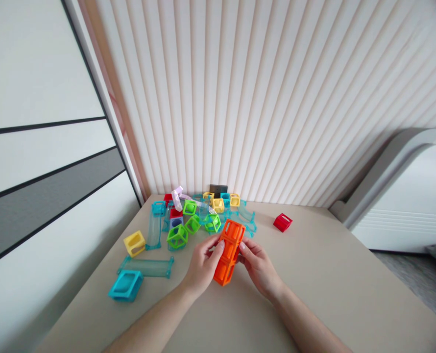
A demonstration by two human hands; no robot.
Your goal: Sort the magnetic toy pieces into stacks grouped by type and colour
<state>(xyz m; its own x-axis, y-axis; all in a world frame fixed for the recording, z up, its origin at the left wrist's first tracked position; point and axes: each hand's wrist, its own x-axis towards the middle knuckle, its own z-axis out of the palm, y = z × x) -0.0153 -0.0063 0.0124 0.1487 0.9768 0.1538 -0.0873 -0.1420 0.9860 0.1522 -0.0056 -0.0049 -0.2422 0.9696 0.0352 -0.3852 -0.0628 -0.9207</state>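
Note:
Between my two hands is a row of joined orange cube blocks (230, 251), tilted, with open frames and rounded insides. My left hand (203, 264) grips its left side, thumb across the front. On the right side, my right hand (258, 264) pinches the row with thumb and fingers; some fingertips are hidden behind it. Just beyond the hands lie green cube blocks (177, 237) and clear teal track pieces (236, 218). A lone red block (283, 222) rests to the right, apart from the pile.
At the left of the table (331, 279) are a yellow block (134, 243), a clear teal track (150, 267) and a blue block (126, 286). A lilac piece (177, 198) lies on the pile. A black socket (218, 189) is by the ribbed wall (240, 98).

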